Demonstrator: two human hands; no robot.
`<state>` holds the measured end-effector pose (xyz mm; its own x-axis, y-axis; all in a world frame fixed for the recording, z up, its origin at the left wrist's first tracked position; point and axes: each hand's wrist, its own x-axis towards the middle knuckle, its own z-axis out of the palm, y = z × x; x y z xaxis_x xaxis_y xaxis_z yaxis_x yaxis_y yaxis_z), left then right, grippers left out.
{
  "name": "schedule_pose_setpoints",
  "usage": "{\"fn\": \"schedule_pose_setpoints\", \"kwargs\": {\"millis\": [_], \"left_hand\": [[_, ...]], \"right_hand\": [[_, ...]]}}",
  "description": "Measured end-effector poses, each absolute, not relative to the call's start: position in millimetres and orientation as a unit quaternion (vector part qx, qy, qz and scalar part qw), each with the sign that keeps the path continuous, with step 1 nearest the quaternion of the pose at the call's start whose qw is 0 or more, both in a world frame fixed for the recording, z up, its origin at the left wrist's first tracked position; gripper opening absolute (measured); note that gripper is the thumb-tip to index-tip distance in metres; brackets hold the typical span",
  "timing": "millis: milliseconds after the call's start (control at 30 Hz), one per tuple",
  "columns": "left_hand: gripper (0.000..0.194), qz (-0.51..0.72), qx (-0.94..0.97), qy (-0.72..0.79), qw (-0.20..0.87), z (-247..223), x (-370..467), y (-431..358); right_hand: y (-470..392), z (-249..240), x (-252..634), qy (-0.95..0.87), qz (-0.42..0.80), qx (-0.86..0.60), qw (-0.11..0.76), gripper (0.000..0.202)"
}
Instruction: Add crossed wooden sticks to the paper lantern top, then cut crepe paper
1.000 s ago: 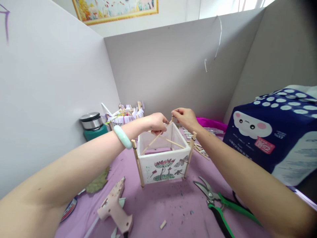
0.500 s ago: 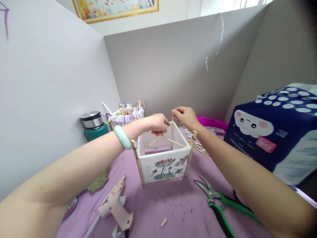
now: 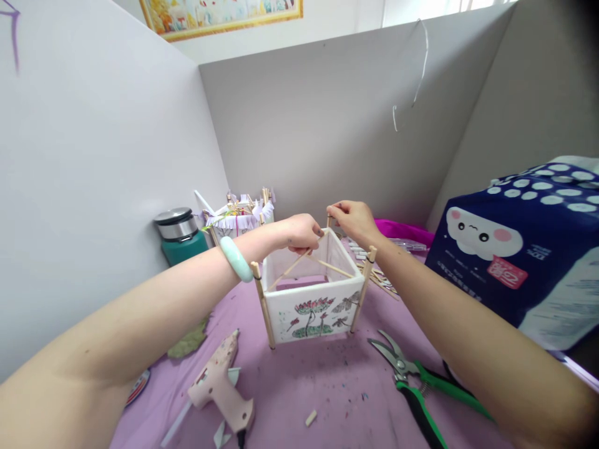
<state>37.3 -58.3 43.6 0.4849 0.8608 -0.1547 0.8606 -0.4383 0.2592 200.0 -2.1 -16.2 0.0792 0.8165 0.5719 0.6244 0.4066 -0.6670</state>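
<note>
Pinching far post [image 3: 329, 221] of white, open-topped box [image 3: 284, 317] with right hand [image 3: 349, 218] at one o'clock; gripping thin crossed stick [image 3: 290, 270] with left hand [image 3: 304, 232] at twelve. Stands on purple counter [image 3: 281, 386], toward six o'clock from view centre; bears pink lotus [image 3: 314, 305] painted on near wall.

White box [image 3: 286, 304] with pink-and-green lotus drawing [image 3: 314, 306]

Bare forearms [image 3: 154, 315] angled in from lower corners; bare left hand [image 3: 304, 232] curled mid-frame, bare right hand [image 3: 352, 218] pinched, right of centre.
</note>
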Motion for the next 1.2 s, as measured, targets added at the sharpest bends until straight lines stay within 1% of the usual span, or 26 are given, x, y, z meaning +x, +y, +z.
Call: {"fn": "schedule_pose_setpoints", "kwargs": {"millis": [267, 333, 400, 500, 567, 667, 733, 867, 967, 1067, 1200], "left_hand": [[0.053, 0.024, 0.848, 0.504, 0.161, 40, 36, -57], [0.051, 0.026, 0.848, 0.497, 0.181, 44, 33, -58], [0.052, 0.045, 0.843, 0.491, 0.214, 51, 25, -61], [0.053, 0.148, 0.823, 0.493, 0.242, 64, 3, -75], [0.044, 0.264, 0.789, 0.504, 0.230, 67, -16, -92], [0.033, 0.436, 0.709, 0.524, 0.183, 54, -41, -130], [0.032, 0.485, 0.660, 0.548, 0.167, 35, -53, -160], [0.034, 0.490, 0.622, 0.571, 0.217, -11, -59, -206], [0.033, 0.482, 0.648, 0.551, 0.211, -34, -54, -217], [0.028, 0.475, 0.675, 0.533, 0.185, -42, -48, -215], [0.022, 0.477, 0.685, 0.524, 0.169, -40, -47, -209]], "right_hand": [[3, -22, 199, -0.668, 0.126, -0.528, 0.509, 0.030], [1, -23, 199, -0.666, 0.137, -0.524, 0.513, 0.030], [-3, -25, 200, -0.665, 0.149, -0.517, 0.519, 0.031], [-9, -30, 201, -0.670, 0.170, -0.512, 0.510, 0.030], [-11, -35, 203, -0.672, 0.186, -0.515, 0.498, 0.030], [-11, -42, 204, -0.661, 0.202, -0.523, 0.498, 0.034], [-11, -45, 203, -0.654, 0.204, -0.526, 0.505, 0.035], [-14, -47, 202, -0.647, 0.224, -0.517, 0.514, 0.035], [-17, -44, 206, -0.627, 0.249, -0.513, 0.531, 0.031], [-20, -41, 213, -0.626, 0.220, -0.527, 0.530, 0.029], [-30, -33, 220, -0.658, 0.169, -0.521, 0.517, 0.030]]}}
